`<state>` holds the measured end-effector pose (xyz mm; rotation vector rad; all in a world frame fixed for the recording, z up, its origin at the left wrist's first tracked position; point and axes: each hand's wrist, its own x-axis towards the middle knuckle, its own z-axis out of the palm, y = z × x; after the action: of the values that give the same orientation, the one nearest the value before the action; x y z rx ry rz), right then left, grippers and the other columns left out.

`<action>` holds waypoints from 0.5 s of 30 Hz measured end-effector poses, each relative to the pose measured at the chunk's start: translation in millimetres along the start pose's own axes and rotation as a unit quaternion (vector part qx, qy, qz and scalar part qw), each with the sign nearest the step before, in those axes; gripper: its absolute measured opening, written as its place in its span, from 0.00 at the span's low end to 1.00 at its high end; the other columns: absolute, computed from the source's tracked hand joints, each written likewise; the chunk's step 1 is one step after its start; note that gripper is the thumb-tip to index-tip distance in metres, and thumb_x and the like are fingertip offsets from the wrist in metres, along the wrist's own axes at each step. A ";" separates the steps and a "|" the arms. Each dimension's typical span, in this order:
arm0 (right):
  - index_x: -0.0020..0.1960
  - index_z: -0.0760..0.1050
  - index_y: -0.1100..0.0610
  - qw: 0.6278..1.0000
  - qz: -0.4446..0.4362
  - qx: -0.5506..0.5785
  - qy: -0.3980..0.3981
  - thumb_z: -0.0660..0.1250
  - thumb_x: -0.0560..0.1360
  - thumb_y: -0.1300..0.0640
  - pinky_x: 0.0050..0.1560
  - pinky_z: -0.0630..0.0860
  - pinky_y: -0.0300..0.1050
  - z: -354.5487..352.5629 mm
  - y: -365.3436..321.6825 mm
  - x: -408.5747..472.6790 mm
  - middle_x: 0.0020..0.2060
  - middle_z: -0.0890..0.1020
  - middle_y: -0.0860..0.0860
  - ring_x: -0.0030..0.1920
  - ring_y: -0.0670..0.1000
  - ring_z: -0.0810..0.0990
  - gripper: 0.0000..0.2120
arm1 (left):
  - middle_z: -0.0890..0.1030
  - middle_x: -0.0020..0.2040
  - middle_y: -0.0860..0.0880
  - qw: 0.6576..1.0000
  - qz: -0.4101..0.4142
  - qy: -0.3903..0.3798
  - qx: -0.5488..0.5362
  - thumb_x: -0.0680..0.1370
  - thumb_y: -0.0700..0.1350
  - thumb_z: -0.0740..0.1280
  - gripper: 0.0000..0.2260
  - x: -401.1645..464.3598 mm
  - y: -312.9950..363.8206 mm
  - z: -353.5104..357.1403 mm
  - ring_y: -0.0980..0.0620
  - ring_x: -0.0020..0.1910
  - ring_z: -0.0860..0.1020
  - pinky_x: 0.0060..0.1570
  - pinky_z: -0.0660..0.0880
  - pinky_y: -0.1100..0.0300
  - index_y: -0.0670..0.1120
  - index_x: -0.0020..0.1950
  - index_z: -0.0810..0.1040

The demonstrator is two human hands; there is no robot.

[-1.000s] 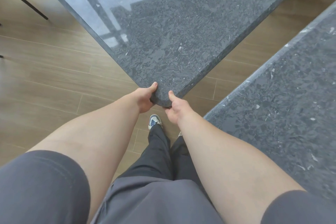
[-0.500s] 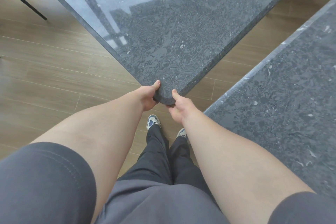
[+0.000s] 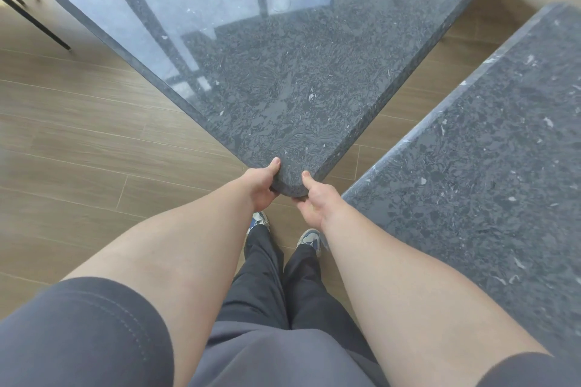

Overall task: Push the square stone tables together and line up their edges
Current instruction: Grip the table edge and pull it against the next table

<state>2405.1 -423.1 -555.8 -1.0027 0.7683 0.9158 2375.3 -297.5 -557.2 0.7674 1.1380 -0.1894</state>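
Wood-plank floor (image 3: 94, 141) under two dark stone tables, two hands on one corner.

Thin black chair legs (image 3: 34, 19) cross the upper left; the first stone table (image 3: 283, 72) fills the top centre, its rounded corner pointing down-frame. Left hand (image 3: 262, 187) curls around that corner's left side, thumb on top; right hand (image 3: 314, 198) clamps its right side, thumb up, fingers underneath. Two shoes (image 3: 309, 239) show below. The second stone table (image 3: 487, 166) sits at right, apart across a floor gap. Since the earlier frame the view has tilted up, revealing the first table's far-left corner; both grips are unchanged.
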 end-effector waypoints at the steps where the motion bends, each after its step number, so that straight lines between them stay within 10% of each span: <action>1: 0.67 0.72 0.64 1.000 0.000 0.000 0.000 0.63 0.83 0.58 0.59 0.77 0.51 -1.3 -0.5 -0.5 0.63 0.80 0.59 0.59 0.56 0.81 0.16 | 0.81 0.64 0.44 1.000 0.001 0.001 0.000 0.82 0.45 0.67 0.17 0.2 -1.3 0.9 0.46 0.58 0.81 0.59 0.78 0.48 0.40 0.69 0.73; 15: 0.68 0.71 0.68 1.000 0.019 0.017 0.002 0.59 0.84 0.60 0.50 0.80 0.48 -16.3 -14.0 -11.5 0.63 0.79 0.63 0.56 0.57 0.82 0.16 | 0.80 0.65 0.42 0.999 -0.008 0.038 -0.002 0.82 0.45 0.67 0.19 -5.8 -15.9 19.6 0.44 0.61 0.80 0.62 0.77 0.47 0.37 0.70 0.72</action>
<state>2410.9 -444.9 -546.6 -0.9626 0.8064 0.9304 2379.4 -323.0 -555.5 0.7664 1.2173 -0.1726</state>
